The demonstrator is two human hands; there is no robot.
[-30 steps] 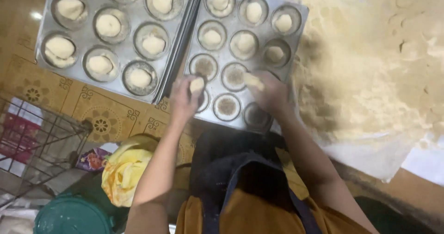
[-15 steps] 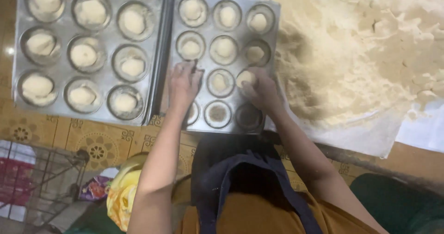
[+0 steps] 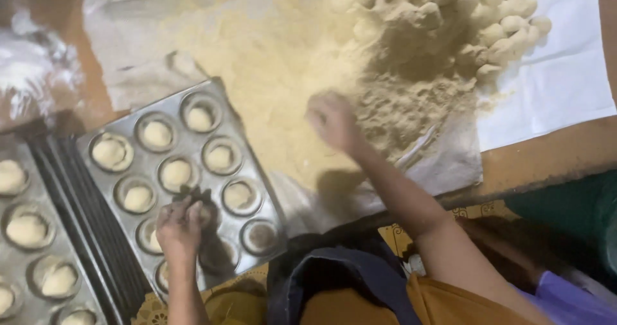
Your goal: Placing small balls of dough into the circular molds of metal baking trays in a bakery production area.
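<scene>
Pressing on the muffin tray (image 3: 257, 190), left hand (image 3: 180, 225); right hand (image 3: 331, 121) over crumbly dough (image 3: 411, 61).

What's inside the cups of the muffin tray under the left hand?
Most cups of the muffin tray hold pale dough pieces. One cup near the front edge looks empty. The left hand covers one cup, so its contents cannot be seen.

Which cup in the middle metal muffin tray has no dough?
The cup at the tray's near right corner: bare dark bottom, while the other visible cups hold pale dough.

left hand (image 3: 180, 225) presses into a cup of the muffin tray (image 3: 260, 193); right hand (image 3: 331, 121) rests on the crumbly dough heap (image 3: 411, 61).
</scene>
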